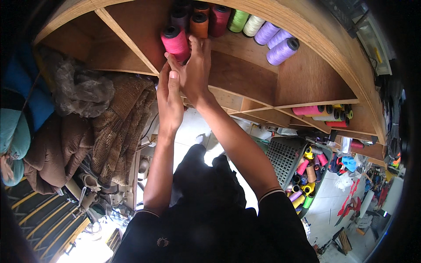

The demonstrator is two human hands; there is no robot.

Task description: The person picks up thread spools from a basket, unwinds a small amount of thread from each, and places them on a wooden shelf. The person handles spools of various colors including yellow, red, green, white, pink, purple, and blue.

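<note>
A hot-pink thread spool [175, 43] with a black top stands at the front of a wooden shelf compartment. My right hand [195, 70] has its thumb and fingers around the lower part of this spool, the fingertips close to an orange spool [199, 25] behind it. Just below and to the left is my left hand [170, 98], its thumb and fingers stretched out and partly overlapped by the right hand. Nothing shows in the left hand. Beside the orange spool is a dark red one [219, 21]. Green [238, 20], cream [253, 25] and lilac spools [282, 51] continue the row to the right.
Wooden dividers [127, 41] split the shelf. More spools [309, 110] lie in a lower compartment at right. A dark perforated crate [285, 158] with many-coloured spools stands on the floor. Brown cloth [125, 127] and a crumpled plastic bag [81, 90] are at left.
</note>
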